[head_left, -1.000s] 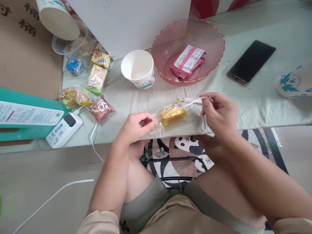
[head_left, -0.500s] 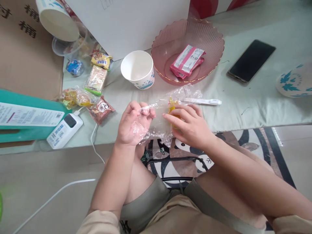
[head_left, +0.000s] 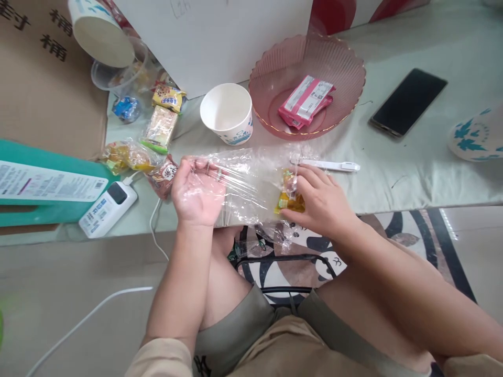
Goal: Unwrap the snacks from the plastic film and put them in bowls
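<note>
Head view: clear film, long axis left-right

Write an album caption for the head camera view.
Clear film spread between left hand and right hand, yellow packet by right fingers.

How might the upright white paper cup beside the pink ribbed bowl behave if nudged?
The cup likely feels light, since it looks empty. Being thin paper, it may dent. It narrows toward its base, so a high push could tip it.

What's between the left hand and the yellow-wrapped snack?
In the head view, crumpled clear plastic film stretches from the left hand to the yellow-wrapped snack, over the tablecloth.
</note>
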The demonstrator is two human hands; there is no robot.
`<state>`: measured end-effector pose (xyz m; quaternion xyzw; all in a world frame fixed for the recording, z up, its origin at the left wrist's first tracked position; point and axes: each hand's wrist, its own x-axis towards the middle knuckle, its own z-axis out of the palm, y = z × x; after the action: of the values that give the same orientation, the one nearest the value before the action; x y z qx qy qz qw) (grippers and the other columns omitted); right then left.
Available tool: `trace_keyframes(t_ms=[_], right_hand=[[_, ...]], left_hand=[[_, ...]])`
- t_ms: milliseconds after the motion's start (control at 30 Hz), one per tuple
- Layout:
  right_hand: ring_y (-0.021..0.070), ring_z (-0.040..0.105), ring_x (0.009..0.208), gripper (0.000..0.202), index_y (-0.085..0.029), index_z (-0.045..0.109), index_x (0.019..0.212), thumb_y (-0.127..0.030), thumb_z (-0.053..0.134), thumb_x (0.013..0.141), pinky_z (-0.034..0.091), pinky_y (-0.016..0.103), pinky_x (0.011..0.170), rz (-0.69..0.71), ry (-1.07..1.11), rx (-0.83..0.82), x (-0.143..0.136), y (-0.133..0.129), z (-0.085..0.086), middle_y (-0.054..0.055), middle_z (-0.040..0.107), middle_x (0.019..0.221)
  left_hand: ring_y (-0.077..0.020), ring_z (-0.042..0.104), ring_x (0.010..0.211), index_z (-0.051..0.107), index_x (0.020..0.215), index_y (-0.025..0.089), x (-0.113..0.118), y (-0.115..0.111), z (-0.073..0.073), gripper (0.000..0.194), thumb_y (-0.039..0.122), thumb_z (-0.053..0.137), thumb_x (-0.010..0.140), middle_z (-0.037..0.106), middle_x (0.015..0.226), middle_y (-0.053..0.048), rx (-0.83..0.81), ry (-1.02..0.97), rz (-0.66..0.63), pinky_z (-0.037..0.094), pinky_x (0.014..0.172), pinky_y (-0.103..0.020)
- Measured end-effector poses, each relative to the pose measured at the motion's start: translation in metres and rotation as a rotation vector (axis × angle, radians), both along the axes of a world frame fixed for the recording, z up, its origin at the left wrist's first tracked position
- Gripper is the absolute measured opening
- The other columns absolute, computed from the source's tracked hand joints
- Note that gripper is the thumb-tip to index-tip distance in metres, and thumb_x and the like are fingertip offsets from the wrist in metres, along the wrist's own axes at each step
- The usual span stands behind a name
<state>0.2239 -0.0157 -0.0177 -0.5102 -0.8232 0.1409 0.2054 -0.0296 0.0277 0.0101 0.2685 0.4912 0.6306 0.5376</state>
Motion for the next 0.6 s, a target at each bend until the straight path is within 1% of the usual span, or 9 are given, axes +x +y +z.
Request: trace_keyframes(t_ms=[67, 100, 200, 300, 400, 467, 500, 533, 600], right_hand=[[0.0406, 0.055, 0.132, 0.048, -0.021, 0.061, 0.127, -0.037, 0.072, 0.083, 0.051, 0.057, 0.101, 0.009, -0.007, -0.044, 0.004, 0.001, 0.001, 0.016, 0.059, 0.146], [0.0399, 0.057, 0.13, 0.049, -0.022, 0.06, 0.13, -0.035, 0.071, 0.084, 0.052, 0.057, 0.1, 0.008, 0.003, -0.053, 0.006, 0.002, 0.002, 0.017, 0.058, 0.146], [0.0377, 0.061, 0.126, 0.04, -0.021, 0.064, 0.124, -0.033, 0.069, 0.086, 0.053, 0.056, 0.101, 0.019, 0.106, -0.031, 0.015, 0.005, 0.005, 0.018, 0.061, 0.139], [0.034, 0.063, 0.124, 0.035, -0.023, 0.067, 0.117, -0.039, 0.073, 0.085, 0.054, 0.053, 0.103, 0.073, 0.322, -0.034, 0.027, 0.008, 0.013, 0.016, 0.063, 0.133], [0.0306, 0.063, 0.125, 0.04, -0.028, 0.067, 0.117, -0.051, 0.074, 0.085, 0.055, 0.049, 0.102, 0.148, 0.651, -0.122, 0.038, 0.014, 0.026, 0.011, 0.064, 0.133], [0.0293, 0.062, 0.128, 0.042, -0.031, 0.067, 0.118, -0.058, 0.072, 0.086, 0.054, 0.048, 0.104, 0.135, 0.902, -0.125, 0.04, 0.021, 0.033, 0.008, 0.064, 0.134], [0.0286, 0.062, 0.128, 0.042, -0.032, 0.068, 0.117, -0.059, 0.071, 0.085, 0.053, 0.047, 0.105, 0.103, 1.004, -0.088, 0.04, 0.027, 0.036, 0.007, 0.065, 0.134], [0.0278, 0.061, 0.128, 0.041, -0.032, 0.068, 0.116, -0.058, 0.072, 0.085, 0.052, 0.047, 0.106, 0.057, 1.069, -0.028, 0.037, 0.034, 0.039, 0.006, 0.064, 0.134], [0.0262, 0.062, 0.125, 0.038, -0.032, 0.067, 0.115, -0.051, 0.076, 0.083, 0.053, 0.044, 0.103, -0.058, 1.058, 0.096, 0.03, 0.053, 0.043, 0.006, 0.063, 0.136]], left_hand=[[-0.0152, 0.064, 0.078, 0.048, 0.073, 0.023, -0.002, 0.005, -0.001, 0.033, 0.042, 0.071, 0.086, 0.06, 0.073, 0.001, -0.037, -0.082, 0.094, 0.057, 0.077, -0.029], [-0.0139, 0.062, 0.074, 0.048, 0.073, 0.023, -0.001, 0.007, -0.001, 0.031, 0.039, 0.071, 0.086, 0.059, 0.07, 0.002, -0.058, -0.13, 0.137, 0.056, 0.075, -0.028], [-0.0117, 0.058, 0.063, 0.048, 0.072, 0.022, 0.002, 0.012, 0.001, 0.025, 0.028, 0.067, 0.087, 0.056, 0.064, 0.004, -0.13, -0.233, 0.233, 0.051, 0.068, -0.026], [-0.0102, 0.054, 0.056, 0.048, 0.069, 0.021, 0.007, 0.015, 0.004, 0.022, 0.02, 0.059, 0.088, 0.053, 0.061, 0.005, -0.179, -0.315, 0.269, 0.047, 0.062, -0.026], [-0.0087, 0.05, 0.051, 0.047, 0.065, 0.02, 0.008, 0.017, 0.005, 0.025, 0.018, 0.053, 0.089, 0.05, 0.058, 0.005, -0.216, -0.369, 0.294, 0.044, 0.056, -0.024], [-0.0083, 0.048, 0.05, 0.046, 0.064, 0.02, 0.007, 0.018, 0.005, 0.025, 0.017, 0.053, 0.088, 0.047, 0.056, 0.004, -0.233, -0.38, 0.273, 0.043, 0.053, -0.023], [-0.0081, 0.047, 0.049, 0.046, 0.063, 0.02, 0.006, 0.018, 0.006, 0.025, 0.016, 0.054, 0.086, 0.047, 0.055, 0.004, -0.231, -0.385, 0.24, 0.042, 0.052, -0.022], [-0.008, 0.046, 0.049, 0.045, 0.063, 0.02, 0.005, 0.017, 0.006, 0.024, 0.015, 0.055, 0.084, 0.046, 0.056, 0.004, -0.224, -0.39, 0.189, 0.042, 0.052, -0.022], [-0.0074, 0.046, 0.05, 0.043, 0.062, 0.019, 0.004, 0.014, 0.008, 0.025, 0.015, 0.059, 0.081, 0.046, 0.058, 0.004, -0.183, -0.39, 0.071, 0.042, 0.052, -0.021]])
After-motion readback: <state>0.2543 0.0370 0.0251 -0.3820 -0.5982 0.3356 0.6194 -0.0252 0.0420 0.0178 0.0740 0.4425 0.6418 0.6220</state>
